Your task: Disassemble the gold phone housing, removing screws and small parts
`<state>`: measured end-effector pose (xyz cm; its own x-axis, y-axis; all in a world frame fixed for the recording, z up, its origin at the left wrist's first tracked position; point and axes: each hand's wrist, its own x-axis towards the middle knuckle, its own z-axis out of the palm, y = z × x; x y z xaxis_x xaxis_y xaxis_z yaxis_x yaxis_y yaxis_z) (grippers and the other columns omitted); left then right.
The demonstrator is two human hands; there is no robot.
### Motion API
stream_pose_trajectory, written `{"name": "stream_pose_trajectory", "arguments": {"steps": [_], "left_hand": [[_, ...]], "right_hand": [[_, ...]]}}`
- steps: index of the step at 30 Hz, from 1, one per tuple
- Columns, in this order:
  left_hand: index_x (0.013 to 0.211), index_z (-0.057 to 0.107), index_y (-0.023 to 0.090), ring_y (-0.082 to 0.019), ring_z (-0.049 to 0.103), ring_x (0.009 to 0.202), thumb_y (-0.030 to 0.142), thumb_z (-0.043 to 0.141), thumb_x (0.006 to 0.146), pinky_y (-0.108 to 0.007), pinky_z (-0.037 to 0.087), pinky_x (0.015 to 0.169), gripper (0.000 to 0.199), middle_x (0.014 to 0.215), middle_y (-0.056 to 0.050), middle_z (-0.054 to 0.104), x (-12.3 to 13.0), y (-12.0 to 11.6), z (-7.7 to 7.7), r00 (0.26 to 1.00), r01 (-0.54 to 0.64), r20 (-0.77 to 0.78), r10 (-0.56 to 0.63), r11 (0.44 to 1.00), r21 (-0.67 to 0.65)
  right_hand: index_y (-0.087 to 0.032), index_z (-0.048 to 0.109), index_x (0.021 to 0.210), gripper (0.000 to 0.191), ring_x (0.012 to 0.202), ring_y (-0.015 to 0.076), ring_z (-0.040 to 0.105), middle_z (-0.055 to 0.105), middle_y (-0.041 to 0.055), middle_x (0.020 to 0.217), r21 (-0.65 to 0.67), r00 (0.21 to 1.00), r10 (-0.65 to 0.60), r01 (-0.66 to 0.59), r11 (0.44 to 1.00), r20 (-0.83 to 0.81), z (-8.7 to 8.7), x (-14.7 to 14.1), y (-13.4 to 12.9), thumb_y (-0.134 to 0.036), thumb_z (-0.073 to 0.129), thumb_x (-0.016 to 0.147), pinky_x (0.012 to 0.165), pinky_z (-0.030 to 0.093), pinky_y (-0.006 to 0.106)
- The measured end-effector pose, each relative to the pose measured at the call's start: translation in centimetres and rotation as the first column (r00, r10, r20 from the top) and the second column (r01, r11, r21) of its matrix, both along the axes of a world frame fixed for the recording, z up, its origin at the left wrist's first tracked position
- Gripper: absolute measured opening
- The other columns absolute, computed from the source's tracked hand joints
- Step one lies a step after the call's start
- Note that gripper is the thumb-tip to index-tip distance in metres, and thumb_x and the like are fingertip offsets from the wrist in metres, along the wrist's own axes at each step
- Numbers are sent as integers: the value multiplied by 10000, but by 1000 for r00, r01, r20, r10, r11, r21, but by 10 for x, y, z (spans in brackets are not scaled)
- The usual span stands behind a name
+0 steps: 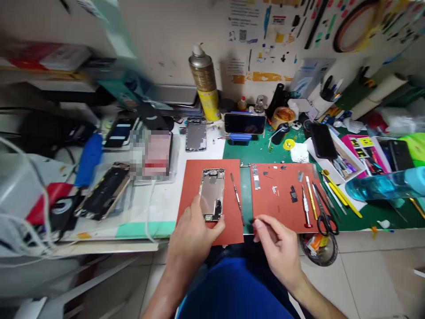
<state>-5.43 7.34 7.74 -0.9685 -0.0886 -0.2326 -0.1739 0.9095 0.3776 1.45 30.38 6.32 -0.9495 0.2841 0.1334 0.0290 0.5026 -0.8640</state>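
Note:
On the left red-brown mat (192,230) lies an opened phone screen assembly (212,195), its metal back plate facing up. My left hand (194,228) grips its lower end, thumb at the bottom right corner and fingers along the left edge. Just right of it rests a thin metal pry tool (236,195). My right hand (277,241) hovers at the near left edge of the right red-brown mat (265,204), thumb and forefinger pinched together. Whatever sits between those fingertips is too small or hidden to make out.
Small parts, a screwdriver (305,208), tweezers and scissors (327,221) lie on the right. Behind stand a propped phone (245,123) and a spray can (206,84). A blue bottle (381,186) lies far right; an opened phone (106,190) and cables are left.

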Motion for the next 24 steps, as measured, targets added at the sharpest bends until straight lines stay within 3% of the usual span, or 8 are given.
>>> {"name": "stream_pose_trajectory", "arguments": {"steps": [2,4,9,12,14,17,20,24], "left_hand": [[1608,391,54,-404,636,1368,465,659,936,-518,536,1106,832,1463,-252,641,3,2,6,998,10,66,-8,1000,-29],[1614,386,69,-413,634,1378,497,643,952,-542,546,1092,829,1496,-250,627,8,2,11,994,12,107,-8,999,-37],[1615,428,149,-431,616,1404,529,677,921,-599,530,1113,829,1497,-219,635,28,-9,14,993,-33,116,18,991,129],[1644,382,205,-399,672,1342,511,747,865,-545,563,1091,913,1486,-182,662,38,-19,10,986,-153,128,109,893,423],[1642,370,207,-360,702,1306,514,730,882,-488,588,1071,895,1460,-167,690,42,-23,8,969,-247,156,192,711,658],[1446,580,177,-323,741,1239,481,723,897,-424,604,1052,644,1351,-152,756,45,-23,8,951,-295,215,222,445,845],[1236,672,182,-295,795,1087,424,809,834,-400,635,989,489,1180,-119,814,48,-18,10,931,-346,264,252,374,860],[1229,659,194,-294,819,1008,407,858,783,-411,668,920,533,1126,-107,827,53,-10,12,902,-385,270,338,342,857]], "right_hand": [[-192,758,1157,318,644,179,722,775,40,795,-359,961,175,-89,929,216,7,-8,-30,-464,612,1079,600,561,285],[-173,728,1220,438,562,166,670,730,11,685,-558,901,297,-76,826,317,9,-22,-55,-560,593,1068,558,526,274],[-131,711,1164,519,401,119,491,533,-85,479,-736,847,397,-10,677,353,2,-54,-83,-611,707,967,478,407,248],[-130,701,1174,538,422,106,483,524,-93,514,-766,828,440,-19,642,348,0,-52,-84,-606,751,926,482,382,240],[-141,700,1201,509,467,101,501,541,-83,564,-771,824,461,-48,635,329,2,-44,-82,-588,727,958,508,388,235],[-166,701,1241,440,541,104,549,568,-55,670,-726,838,457,-113,679,298,5,-30,-82,-547,659,1024,558,427,240],[-179,706,1231,392,572,118,585,598,-26,741,-609,861,414,-164,776,297,7,-19,-86,-513,614,1046,565,454,253],[-190,712,1156,319,556,123,557,580,-29,697,-498,883,384,-214,841,269,10,-10,-89,-459,581,1048,538,450,248]]}}
